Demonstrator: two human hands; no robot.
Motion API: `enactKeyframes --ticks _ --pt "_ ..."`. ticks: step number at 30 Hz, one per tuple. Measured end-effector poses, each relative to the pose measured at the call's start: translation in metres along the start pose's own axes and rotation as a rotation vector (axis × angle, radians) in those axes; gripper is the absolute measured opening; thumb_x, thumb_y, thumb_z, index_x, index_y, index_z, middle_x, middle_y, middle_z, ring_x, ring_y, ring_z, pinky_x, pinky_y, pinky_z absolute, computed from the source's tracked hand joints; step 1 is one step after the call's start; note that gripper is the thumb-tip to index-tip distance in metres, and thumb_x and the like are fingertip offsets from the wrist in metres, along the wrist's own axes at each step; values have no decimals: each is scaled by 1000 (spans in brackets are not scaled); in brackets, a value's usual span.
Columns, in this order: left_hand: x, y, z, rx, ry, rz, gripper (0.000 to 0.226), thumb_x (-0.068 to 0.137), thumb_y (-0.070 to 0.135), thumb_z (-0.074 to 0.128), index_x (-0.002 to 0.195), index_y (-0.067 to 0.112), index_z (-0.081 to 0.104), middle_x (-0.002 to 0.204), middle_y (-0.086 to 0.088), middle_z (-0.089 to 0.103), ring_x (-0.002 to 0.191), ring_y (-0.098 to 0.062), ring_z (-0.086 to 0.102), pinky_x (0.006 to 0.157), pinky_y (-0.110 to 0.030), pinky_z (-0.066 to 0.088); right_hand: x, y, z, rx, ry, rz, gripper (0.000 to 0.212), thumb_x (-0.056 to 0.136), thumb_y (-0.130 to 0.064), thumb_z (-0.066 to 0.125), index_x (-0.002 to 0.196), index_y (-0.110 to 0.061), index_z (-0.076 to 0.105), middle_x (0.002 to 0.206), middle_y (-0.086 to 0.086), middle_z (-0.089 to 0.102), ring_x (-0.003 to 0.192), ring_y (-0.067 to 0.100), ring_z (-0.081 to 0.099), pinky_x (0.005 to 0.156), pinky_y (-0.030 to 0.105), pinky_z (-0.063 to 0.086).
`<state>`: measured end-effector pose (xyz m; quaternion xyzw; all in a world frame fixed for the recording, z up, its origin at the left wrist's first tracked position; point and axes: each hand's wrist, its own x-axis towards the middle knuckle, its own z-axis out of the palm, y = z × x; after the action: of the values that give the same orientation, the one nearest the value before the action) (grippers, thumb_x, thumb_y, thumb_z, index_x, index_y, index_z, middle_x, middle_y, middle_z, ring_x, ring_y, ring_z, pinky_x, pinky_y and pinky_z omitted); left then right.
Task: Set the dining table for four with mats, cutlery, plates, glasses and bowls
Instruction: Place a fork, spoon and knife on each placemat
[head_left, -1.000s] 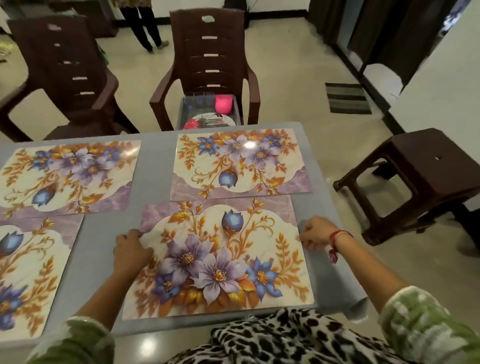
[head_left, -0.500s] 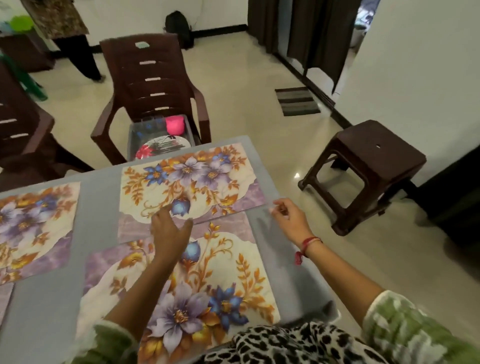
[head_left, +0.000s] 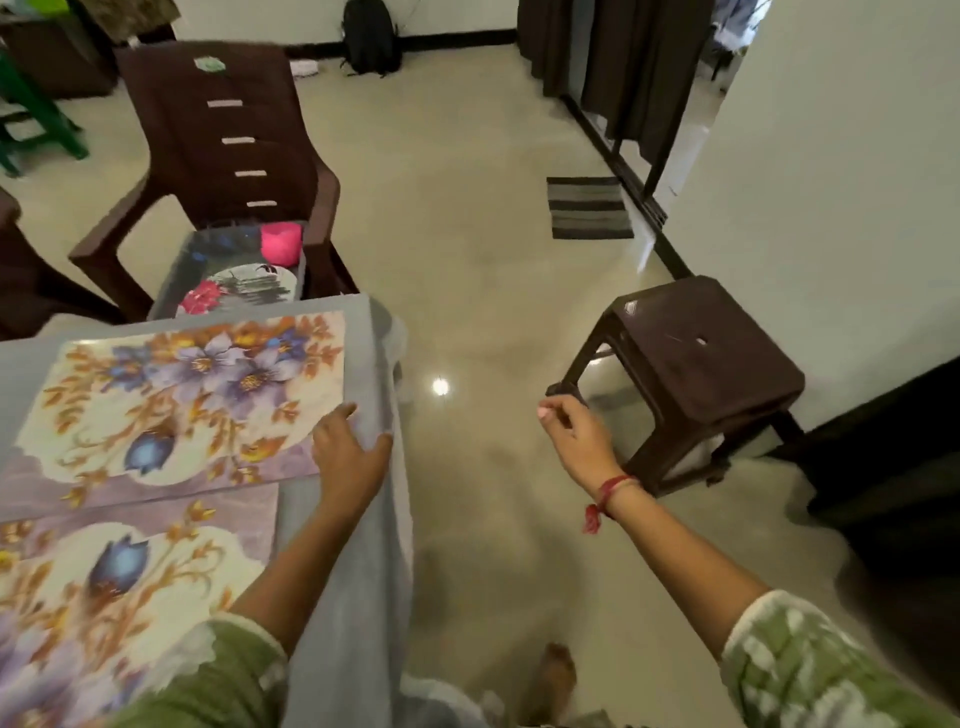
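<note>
Two floral place mats lie on the grey-clothed table (head_left: 337, 597): a far mat (head_left: 176, 400) and a near mat (head_left: 114, 587) at the lower left. My left hand (head_left: 348, 457) rests flat, fingers spread, on the cloth at the table's right edge, touching the far mat's right corner. Over the floor to the right of the table, my right hand (head_left: 576, 431) hangs in the air with loosely curled fingers and holds nothing. A clear bin (head_left: 202, 260) on the brown chair holds flowered plates (head_left: 239, 288) and a pink cup (head_left: 280, 241).
The brown plastic chair (head_left: 218, 135) stands behind the table's far corner. A dark brown stool (head_left: 691, 364) sits on the floor to the right, near the white wall. A striped doormat (head_left: 589, 208) lies by the curtains. A green stool (head_left: 36, 119) is at far left.
The view has swung right as I moved along the table. My left hand slid from the near mat to the table's right edge. My right hand lifted off the table and now hangs over the floor.
</note>
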<state>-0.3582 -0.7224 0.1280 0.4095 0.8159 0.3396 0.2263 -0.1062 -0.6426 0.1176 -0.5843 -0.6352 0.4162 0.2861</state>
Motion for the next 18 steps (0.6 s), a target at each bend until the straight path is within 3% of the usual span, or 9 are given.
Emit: enactKeyframes --ticks 2,5,8,12,18 --pt "-1 16 15 5 34 -10 55 85 16 66 134 4 41 136 -18 42 129 -30 32 105 -39 27 19 0 -16 2 -42 -32 22 95 -22 53 111 -10 61 99 -3 59 91 9 54 70 5 38" --pt "2 25 22 4 87 -54 53 87 17 65 134 7 42 136 -17 42 129 -30 32 104 -37 28 43 -2 -25 37 -93 -66 23 96 -23 51 113 -11 59 104 -2 59 95 8 53 77 8 42" --pt "9 29 22 27 138 -73 51 87 18 65 132 6 45 134 -18 44 127 -31 36 103 -37 29 65 -2 -27 49 -105 -93 22 96 -23 50 113 -12 60 103 -2 60 94 10 54 71 3 39" --pt "26 33 19 3 204 -125 50 87 22 65 131 8 45 132 -17 46 124 -31 41 102 -40 34 99 -12 -16 89 -197 -116 19 98 -21 47 107 -12 61 101 0 61 99 18 57 86 28 46" --pt "77 34 21 -71 302 -199 52 86 26 65 132 11 45 135 -12 47 123 -29 43 102 -41 36 172 -50 21 77 -335 -215 21 97 -20 49 109 -8 61 103 0 60 97 14 54 83 23 41"
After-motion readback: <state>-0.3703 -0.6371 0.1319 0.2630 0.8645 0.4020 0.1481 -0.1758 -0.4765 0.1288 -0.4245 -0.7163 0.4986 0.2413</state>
